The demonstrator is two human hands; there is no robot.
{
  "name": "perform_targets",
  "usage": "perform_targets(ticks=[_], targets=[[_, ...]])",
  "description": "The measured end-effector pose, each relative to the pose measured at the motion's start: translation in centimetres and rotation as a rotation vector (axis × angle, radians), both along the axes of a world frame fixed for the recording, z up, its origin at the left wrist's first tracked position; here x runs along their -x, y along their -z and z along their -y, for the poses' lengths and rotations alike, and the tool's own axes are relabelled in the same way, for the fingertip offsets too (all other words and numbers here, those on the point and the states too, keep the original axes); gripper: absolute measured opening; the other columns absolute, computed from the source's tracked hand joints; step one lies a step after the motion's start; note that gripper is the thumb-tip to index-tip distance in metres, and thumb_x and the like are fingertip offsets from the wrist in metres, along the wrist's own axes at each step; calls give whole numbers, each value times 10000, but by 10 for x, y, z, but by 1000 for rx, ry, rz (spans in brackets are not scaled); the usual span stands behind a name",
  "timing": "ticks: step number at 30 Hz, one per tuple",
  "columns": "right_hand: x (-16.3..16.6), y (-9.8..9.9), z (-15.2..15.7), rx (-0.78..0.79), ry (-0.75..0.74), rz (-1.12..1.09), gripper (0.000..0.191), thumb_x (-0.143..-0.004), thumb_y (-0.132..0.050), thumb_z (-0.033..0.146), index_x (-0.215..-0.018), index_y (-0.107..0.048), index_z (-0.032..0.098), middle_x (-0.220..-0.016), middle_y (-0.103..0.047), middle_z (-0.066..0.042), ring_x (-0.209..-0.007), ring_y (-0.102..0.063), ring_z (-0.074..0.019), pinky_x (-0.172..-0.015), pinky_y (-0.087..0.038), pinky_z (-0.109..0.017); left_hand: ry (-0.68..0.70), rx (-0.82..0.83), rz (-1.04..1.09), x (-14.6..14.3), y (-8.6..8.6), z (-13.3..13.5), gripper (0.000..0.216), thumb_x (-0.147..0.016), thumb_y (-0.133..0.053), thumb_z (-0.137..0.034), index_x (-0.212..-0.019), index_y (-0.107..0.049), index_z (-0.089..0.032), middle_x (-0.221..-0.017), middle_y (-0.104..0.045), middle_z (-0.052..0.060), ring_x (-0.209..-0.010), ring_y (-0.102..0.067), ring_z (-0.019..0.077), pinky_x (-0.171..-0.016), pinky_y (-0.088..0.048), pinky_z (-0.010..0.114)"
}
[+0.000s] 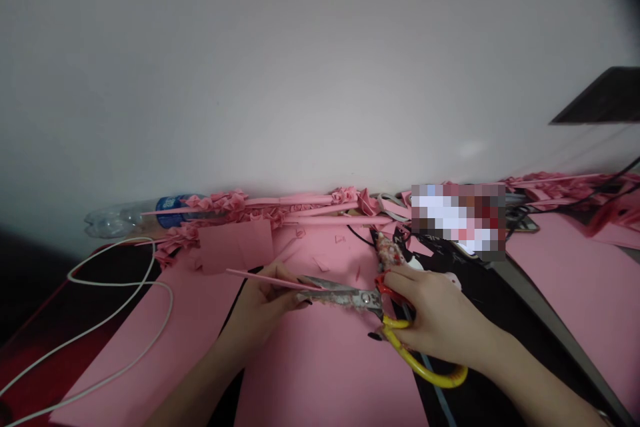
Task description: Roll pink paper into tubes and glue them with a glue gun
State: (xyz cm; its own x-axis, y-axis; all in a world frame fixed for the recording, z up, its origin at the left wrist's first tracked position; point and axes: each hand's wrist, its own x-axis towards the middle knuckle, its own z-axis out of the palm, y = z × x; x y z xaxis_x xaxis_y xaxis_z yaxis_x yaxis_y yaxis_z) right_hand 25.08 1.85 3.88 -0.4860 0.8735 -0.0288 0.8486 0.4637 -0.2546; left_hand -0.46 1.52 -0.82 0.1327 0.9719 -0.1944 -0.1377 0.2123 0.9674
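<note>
My left hand [273,297] pinches a thin pink paper piece [250,274], seen almost edge-on, its far end pointing left. In my right hand [427,307] is a pair of scissors [367,300] with one red and one yellow handle loop. The worn metal blades reach left to my left fingertips and lie around the paper's right end. Whether the blades have cut into it I cannot tell. Beneath both hands lies a large pink paper sheet [325,367] with small pink scraps on it. A square pink paper [237,247] lies just beyond my left hand.
Pink paper flowers with rolled stems [310,210] lie along the wall. A clear plastic bottle [120,217] lies at the left, near a looped white cable [167,307]. A phone with a blurred screen [457,220] rests at the back right. More pink sheets [575,280] are on the right.
</note>
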Motion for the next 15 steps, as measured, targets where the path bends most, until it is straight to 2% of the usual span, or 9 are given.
perform_targets(ticks=[9,15], targets=[[-1,2,0,5,-5,9,252,-675,-682,379,-686,-516,190,-728,-558,-11,-624,-521,-163,-507,-219,-240,-7,12,22,-1,1,-1,189,-661,-749,-189,-632,-563,-174,-685,-714,-8,-636,-645,126,-591,-509,215],[-1,2,0,13,-7,36,191,-670,-678,302,-685,-525,188,-740,-563,-16,-625,-523,-162,-510,-221,-239,11,12,8,2,2,0,155,-674,-743,-194,-645,-592,-177,-674,-709,-12,-648,-648,131,-593,-505,211]])
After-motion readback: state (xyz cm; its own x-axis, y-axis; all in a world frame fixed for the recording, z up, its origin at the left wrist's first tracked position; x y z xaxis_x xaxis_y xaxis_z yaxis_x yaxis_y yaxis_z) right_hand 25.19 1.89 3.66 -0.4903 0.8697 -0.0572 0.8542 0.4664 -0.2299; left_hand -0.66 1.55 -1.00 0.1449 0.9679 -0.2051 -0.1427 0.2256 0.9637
